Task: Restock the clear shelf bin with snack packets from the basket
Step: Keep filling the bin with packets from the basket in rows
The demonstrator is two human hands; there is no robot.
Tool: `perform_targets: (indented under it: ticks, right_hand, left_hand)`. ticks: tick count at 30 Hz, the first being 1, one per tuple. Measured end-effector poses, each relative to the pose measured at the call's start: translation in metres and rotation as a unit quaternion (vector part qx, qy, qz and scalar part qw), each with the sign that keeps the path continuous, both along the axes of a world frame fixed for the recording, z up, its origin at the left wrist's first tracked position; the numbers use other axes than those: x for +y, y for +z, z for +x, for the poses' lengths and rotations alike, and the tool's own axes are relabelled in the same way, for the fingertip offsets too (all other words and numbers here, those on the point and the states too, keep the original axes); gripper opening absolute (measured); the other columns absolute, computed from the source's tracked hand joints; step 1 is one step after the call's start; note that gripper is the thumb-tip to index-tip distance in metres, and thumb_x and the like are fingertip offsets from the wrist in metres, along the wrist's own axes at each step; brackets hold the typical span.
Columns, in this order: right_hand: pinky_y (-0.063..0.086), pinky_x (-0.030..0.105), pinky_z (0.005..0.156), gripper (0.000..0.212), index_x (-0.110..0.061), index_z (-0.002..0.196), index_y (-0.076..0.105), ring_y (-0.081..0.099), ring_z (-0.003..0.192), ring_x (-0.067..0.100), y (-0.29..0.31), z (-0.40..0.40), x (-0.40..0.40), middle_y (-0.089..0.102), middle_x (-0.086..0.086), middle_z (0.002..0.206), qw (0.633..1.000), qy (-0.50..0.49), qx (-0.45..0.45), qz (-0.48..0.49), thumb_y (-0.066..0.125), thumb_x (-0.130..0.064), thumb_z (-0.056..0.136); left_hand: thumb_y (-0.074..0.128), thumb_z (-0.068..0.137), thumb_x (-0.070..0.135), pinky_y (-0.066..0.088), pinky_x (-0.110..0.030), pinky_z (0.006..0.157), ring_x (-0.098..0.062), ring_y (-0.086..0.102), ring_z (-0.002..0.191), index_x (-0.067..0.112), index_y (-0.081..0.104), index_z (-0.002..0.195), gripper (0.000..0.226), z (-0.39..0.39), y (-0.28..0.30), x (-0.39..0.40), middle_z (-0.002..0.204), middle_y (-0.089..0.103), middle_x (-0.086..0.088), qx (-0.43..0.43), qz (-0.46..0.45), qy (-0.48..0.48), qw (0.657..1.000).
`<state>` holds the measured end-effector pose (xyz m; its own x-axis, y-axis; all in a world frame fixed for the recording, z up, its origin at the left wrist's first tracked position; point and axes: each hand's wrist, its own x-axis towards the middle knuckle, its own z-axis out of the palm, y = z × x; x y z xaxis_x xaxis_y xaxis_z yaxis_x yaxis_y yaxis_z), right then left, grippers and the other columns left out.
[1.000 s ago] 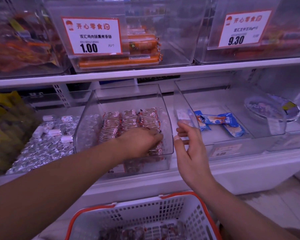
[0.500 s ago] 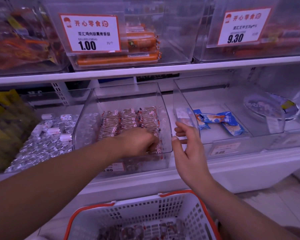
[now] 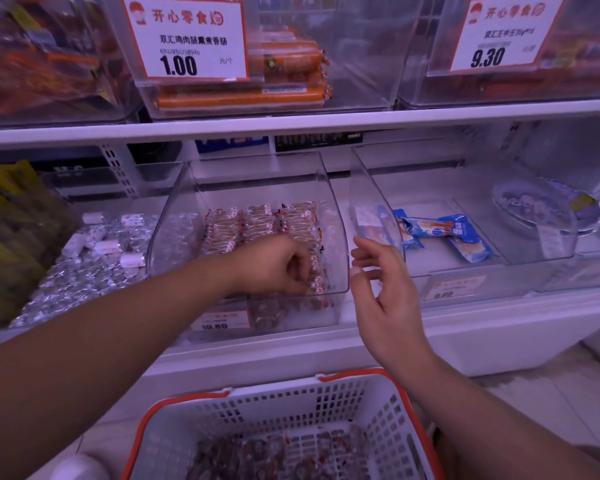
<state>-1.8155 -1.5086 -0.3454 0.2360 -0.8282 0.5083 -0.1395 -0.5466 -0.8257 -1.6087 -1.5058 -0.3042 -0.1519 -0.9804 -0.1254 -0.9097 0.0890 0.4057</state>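
Observation:
The clear shelf bin stands on the lower shelf and holds neat rows of small snack packets with red and white ends. My left hand reaches inside the bin's front, its fingers curled down onto packets in the right-hand row. My right hand hovers just outside the bin's right front corner, fingers loose and holding nothing. Below, a white basket with an orange rim holds several more packets.
Left of the bin lies a heap of silver-wrapped sweets. To the right, another clear bin holds a few blue packets. Above is a shelf with bins of orange sausages and price cards.
My left hand has stayed in the bin and shifted slightly toward its front. My right hand has spread its fingers a little beside the bin's corner.

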Motion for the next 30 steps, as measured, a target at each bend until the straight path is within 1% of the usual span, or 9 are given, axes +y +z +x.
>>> perform_targets:
  ticks: [2, 5, 8, 10, 13, 17, 21, 27, 30]
  right_hand:
    - [0.051, 0.025, 0.077, 0.026, -0.030, 0.110, 0.062, 0.063, 0.086, 0.015, -0.004, -0.006, 0.005, 0.062, -0.007, 0.094, 1.000, 0.015, -0.025, -0.006, 0.050, -0.016, 0.093]
    - [0.047, 0.029, 0.054, 0.021, -0.032, 0.086, 0.065, 0.058, 0.058, 0.017, -0.026, -0.025, 0.016, 0.063, -0.003, 0.070, 0.999, 0.041, -0.005, 0.031, 0.048, -0.020, 0.087]
    - [0.043, 0.027, 0.052, 0.017, -0.025, 0.084, 0.066, 0.055, 0.051, 0.010, -0.084, -0.053, 0.033, 0.061, -0.005, 0.061, 0.976, 0.079, 0.184, 0.086, 0.050, -0.019, 0.086]
    - [0.045, 0.025, 0.065, 0.017, -0.023, 0.097, 0.067, 0.061, 0.063, 0.003, -0.141, -0.073, 0.045, 0.066, -0.009, 0.070, 0.876, 0.170, 0.428, 0.144, 0.053, -0.019, 0.090]
    - [0.042, 0.029, 0.098, 0.046, -0.015, 0.136, 0.052, 0.059, 0.118, 0.028, -0.220, -0.096, 0.065, 0.061, 0.011, 0.129, 0.640, 0.307, 0.673, 0.208, 0.052, -0.037, 0.096]
    - [0.048, 0.043, 0.101, 0.057, -0.017, 0.140, 0.051, 0.057, 0.121, 0.033, -0.302, -0.063, 0.077, 0.056, 0.018, 0.136, 0.670, 0.301, 0.673, 0.082, 0.061, -0.040, 0.088]
    - [0.027, 0.057, 0.113, 0.084, -0.019, 0.153, 0.020, 0.016, 0.146, 0.040, -0.361, -0.023, 0.097, 0.018, 0.010, 0.158, 0.652, 0.281, 0.697, 0.099, 0.057, -0.047, 0.083]
    - [0.033, 0.050, 0.104, 0.076, -0.015, 0.140, 0.044, 0.039, 0.128, 0.039, -0.382, -0.024, 0.085, 0.041, 0.010, 0.142, 0.630, 0.363, 0.684, -0.054, 0.063, -0.047, 0.073]
    - [0.033, 0.049, 0.106, 0.075, -0.014, 0.141, 0.041, 0.038, 0.129, 0.036, -0.386, -0.039, 0.082, 0.041, 0.013, 0.139, 0.612, 0.380, 0.693, -0.010, 0.065, -0.046, 0.076]
  left_hand:
    - [0.081, 0.081, 0.027, 0.047, -0.017, 0.062, 0.001, 0.059, 0.065, 0.018, 0.070, 0.084, 0.014, -0.003, 0.012, 0.012, 0.073, 0.066, 0.010, 0.074, -0.035, 0.026, 0.996]
    - [0.069, 0.090, 0.023, 0.045, -0.019, 0.061, 0.000, 0.058, 0.063, 0.018, 0.066, 0.080, 0.012, -0.009, 0.009, 0.057, 0.070, 0.064, 0.005, 0.193, -0.258, 0.084, 0.943]
    - [0.057, 0.095, 0.027, 0.040, -0.019, 0.064, -0.005, 0.051, 0.065, 0.024, 0.058, 0.081, 0.014, -0.026, -0.044, 0.124, 0.073, 0.053, 0.008, 0.162, -0.393, 0.022, 0.905]
    - [0.054, 0.096, 0.025, 0.041, -0.027, 0.070, -0.016, 0.054, 0.071, 0.022, 0.059, 0.083, 0.014, -0.035, -0.110, 0.159, 0.077, 0.055, 0.006, 0.092, -0.317, -0.083, 0.940]
    - [0.043, 0.099, 0.038, 0.046, -0.037, 0.087, -0.027, 0.063, 0.098, 0.020, 0.062, 0.107, 0.027, -0.035, -0.218, 0.188, 0.109, 0.065, -0.004, -0.085, -0.013, -0.152, 0.985]
    - [0.049, 0.092, 0.043, 0.037, -0.039, 0.107, -0.031, 0.045, 0.132, 0.025, 0.038, 0.147, 0.058, -0.024, -0.314, 0.209, 0.155, 0.036, -0.005, -0.086, 0.202, 0.005, 0.976]
    - [0.046, 0.088, 0.048, 0.040, -0.038, 0.103, -0.031, 0.050, 0.122, 0.021, 0.047, 0.135, 0.054, -0.049, -0.368, 0.214, 0.139, 0.047, -0.007, -0.076, 0.213, 0.054, 0.972]
    - [0.051, 0.090, 0.042, 0.026, -0.050, 0.109, -0.038, 0.040, 0.127, 0.011, 0.046, 0.136, 0.056, -0.084, -0.394, 0.220, 0.147, 0.035, -0.021, -0.129, 0.220, -0.025, 0.967]
    - [0.042, 0.095, 0.027, 0.029, -0.048, 0.108, -0.037, 0.044, 0.124, 0.010, 0.041, 0.139, 0.047, -0.101, -0.401, 0.233, 0.140, 0.045, -0.017, -0.117, 0.244, -0.024, 0.962]
